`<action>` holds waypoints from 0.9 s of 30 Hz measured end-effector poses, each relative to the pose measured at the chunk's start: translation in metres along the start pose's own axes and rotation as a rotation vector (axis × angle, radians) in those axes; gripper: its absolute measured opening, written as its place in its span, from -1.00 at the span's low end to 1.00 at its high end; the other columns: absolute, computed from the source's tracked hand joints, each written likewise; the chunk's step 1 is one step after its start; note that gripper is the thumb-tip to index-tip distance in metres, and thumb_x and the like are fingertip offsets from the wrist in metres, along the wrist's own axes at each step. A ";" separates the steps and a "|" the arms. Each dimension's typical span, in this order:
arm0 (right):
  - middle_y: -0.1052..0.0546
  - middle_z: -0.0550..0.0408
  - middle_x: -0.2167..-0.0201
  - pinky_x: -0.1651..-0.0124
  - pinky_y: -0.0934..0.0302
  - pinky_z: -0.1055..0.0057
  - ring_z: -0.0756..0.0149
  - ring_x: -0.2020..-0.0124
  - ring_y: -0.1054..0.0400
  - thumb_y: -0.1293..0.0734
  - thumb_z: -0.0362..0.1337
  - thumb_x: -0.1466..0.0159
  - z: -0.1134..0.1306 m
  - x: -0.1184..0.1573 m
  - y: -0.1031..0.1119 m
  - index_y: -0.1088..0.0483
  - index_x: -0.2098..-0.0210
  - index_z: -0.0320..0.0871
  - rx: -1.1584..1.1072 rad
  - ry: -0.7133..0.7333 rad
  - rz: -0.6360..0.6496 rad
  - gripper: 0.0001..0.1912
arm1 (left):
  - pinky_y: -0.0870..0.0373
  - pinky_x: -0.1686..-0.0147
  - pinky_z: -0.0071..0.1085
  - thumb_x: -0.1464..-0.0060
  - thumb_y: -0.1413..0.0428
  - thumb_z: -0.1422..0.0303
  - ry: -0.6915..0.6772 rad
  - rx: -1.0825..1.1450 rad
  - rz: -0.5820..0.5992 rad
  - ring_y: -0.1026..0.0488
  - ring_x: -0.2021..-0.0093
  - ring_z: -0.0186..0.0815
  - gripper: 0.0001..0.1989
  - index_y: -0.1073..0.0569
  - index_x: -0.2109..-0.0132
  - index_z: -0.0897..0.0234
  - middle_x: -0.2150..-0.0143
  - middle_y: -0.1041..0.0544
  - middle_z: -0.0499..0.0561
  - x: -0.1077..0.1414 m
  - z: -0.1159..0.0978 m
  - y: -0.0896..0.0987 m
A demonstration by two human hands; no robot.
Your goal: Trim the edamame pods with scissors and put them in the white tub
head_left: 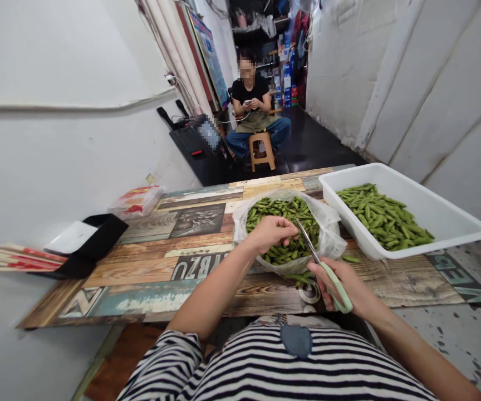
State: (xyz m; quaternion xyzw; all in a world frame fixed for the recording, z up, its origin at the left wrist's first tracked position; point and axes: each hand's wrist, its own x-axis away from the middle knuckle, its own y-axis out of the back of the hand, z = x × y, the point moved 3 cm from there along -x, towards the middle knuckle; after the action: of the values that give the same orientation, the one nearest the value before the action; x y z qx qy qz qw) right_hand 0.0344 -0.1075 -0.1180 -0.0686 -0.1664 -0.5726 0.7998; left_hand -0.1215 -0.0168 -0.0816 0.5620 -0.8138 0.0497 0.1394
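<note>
Green-handled scissors are in my right hand, their blades pointing up and left over a white plastic bag of green bean pods. Above the pods, my left hand has its fingers pinched together near the blade tips. What lies between those fingers is too small to make out. Some loose pods lie on the table beside the bag. To the right stands a white tub holding a heap of green pods.
The wooden-patterned table carries a black holder with red-and-white sticks at the left. Behind it lies a red-and-white plastic package. Beyond the table, a seated person holds a phone, behind a small stool.
</note>
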 end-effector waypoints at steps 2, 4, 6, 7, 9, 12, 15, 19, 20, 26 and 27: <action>-0.25 0.32 0.76 0.76 -0.05 0.53 0.48 0.80 -0.13 -0.29 0.13 -0.11 0.000 0.000 0.001 -0.28 0.40 -0.11 -0.058 -0.016 -0.026 -0.59 | 0.02 0.69 -0.63 0.12 -0.18 0.43 0.027 0.057 0.000 -0.23 0.67 -0.60 -0.87 -0.41 0.40 0.43 0.50 -0.48 0.00 -0.001 -0.002 0.001; -0.27 0.31 0.75 0.73 -0.09 0.51 0.46 0.78 -0.15 -0.29 0.14 -0.10 0.000 0.000 0.003 -0.29 0.34 -0.12 -0.128 -0.026 -0.045 -0.57 | 0.04 0.69 -0.65 0.11 -0.15 0.50 0.021 0.176 -0.017 -0.25 0.66 -0.60 -0.86 -0.43 0.32 0.43 0.50 -0.47 -0.01 -0.003 -0.007 0.005; -0.29 0.30 0.73 0.71 -0.13 0.49 0.46 0.77 -0.16 -0.28 0.16 -0.10 0.000 0.002 0.005 -0.29 0.32 -0.13 -0.197 -0.057 -0.053 -0.54 | 0.12 0.71 -0.67 0.12 -0.12 0.55 0.011 0.291 0.002 -0.24 0.65 -0.60 -0.76 -0.44 0.20 0.44 0.50 -0.44 -0.02 -0.007 -0.014 0.011; -0.29 0.30 0.73 0.70 -0.13 0.49 0.46 0.76 -0.16 -0.28 0.16 -0.09 -0.001 0.003 0.005 -0.29 0.30 -0.13 -0.222 -0.070 -0.050 -0.53 | 0.17 0.72 -0.68 0.13 -0.11 0.57 0.012 0.333 0.026 -0.24 0.65 -0.61 -0.71 -0.44 0.17 0.44 0.49 -0.43 -0.02 -0.010 -0.017 0.014; -0.29 0.30 0.71 0.71 -0.12 0.50 0.47 0.76 -0.16 -0.29 0.18 -0.08 -0.003 0.005 0.005 -0.28 0.24 -0.14 -0.264 -0.087 -0.037 -0.48 | 0.24 0.74 -0.69 0.15 -0.11 0.59 0.036 0.397 0.092 -0.24 0.64 -0.62 -0.70 -0.42 0.17 0.42 0.46 -0.43 -0.02 -0.013 -0.021 0.017; -0.29 0.31 0.70 0.72 -0.09 0.51 0.47 0.77 -0.15 -0.28 0.21 -0.06 -0.007 0.007 0.004 -0.26 0.17 -0.14 -0.303 -0.090 -0.001 -0.41 | 0.25 0.74 -0.70 0.18 -0.15 0.59 0.075 0.470 0.122 -0.29 0.58 -0.59 -0.76 -0.39 0.26 0.40 0.40 -0.44 0.00 -0.016 -0.020 0.016; -0.28 0.31 0.71 0.73 -0.07 0.51 0.47 0.77 -0.14 -0.26 0.22 -0.07 -0.008 0.007 0.004 -0.27 0.18 -0.14 -0.293 -0.071 0.015 -0.41 | 0.24 0.75 -0.69 0.18 -0.21 0.55 0.073 0.478 0.114 -0.30 0.58 -0.58 -0.75 -0.40 0.27 0.40 0.38 -0.46 0.02 -0.016 -0.014 0.012; -0.28 0.31 0.71 0.72 -0.08 0.49 0.45 0.77 -0.15 -0.27 0.20 -0.06 -0.006 0.006 0.004 -0.26 0.25 -0.12 -0.283 -0.079 0.005 -0.47 | 0.16 0.73 -0.69 0.18 -0.25 0.52 0.064 0.373 0.077 -0.30 0.59 -0.59 -0.68 -0.46 0.18 0.40 0.37 -0.49 0.03 -0.015 -0.007 0.007; -0.27 0.31 0.71 0.72 -0.08 0.49 0.46 0.77 -0.15 -0.28 0.20 -0.05 -0.005 0.006 0.003 -0.26 0.27 -0.12 -0.282 -0.084 0.001 -0.47 | 0.12 0.72 -0.68 0.17 -0.24 0.52 0.059 0.330 0.048 -0.30 0.59 -0.59 -0.69 -0.47 0.18 0.41 0.37 -0.49 0.03 -0.016 -0.005 0.007; -0.26 0.33 0.72 0.71 -0.08 0.50 0.49 0.77 -0.13 -0.27 0.21 -0.05 0.004 0.011 0.001 -0.20 0.35 -0.12 -0.256 -0.047 0.011 -0.49 | 0.01 0.67 -0.63 0.02 -0.12 0.47 -0.015 -0.041 -0.080 -0.22 0.70 -0.57 -0.89 -0.48 0.29 0.41 0.66 -0.36 -0.12 -0.016 0.003 0.005; -0.26 0.33 0.72 0.71 -0.09 0.50 0.49 0.77 -0.13 -0.27 0.21 -0.05 0.005 0.012 0.001 -0.19 0.36 -0.12 -0.253 -0.041 0.011 -0.50 | -0.03 0.65 -0.62 0.01 -0.11 0.46 -0.059 -0.144 -0.122 -0.22 0.72 -0.55 -0.90 -0.48 0.30 0.40 0.72 -0.32 -0.15 -0.015 0.003 0.006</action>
State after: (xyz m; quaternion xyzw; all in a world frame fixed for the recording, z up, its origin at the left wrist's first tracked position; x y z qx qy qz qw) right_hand 0.0378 -0.1162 -0.1092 -0.1815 -0.1088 -0.5831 0.7844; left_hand -0.1221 -0.0017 -0.0883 0.6001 -0.7833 -0.0341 0.1584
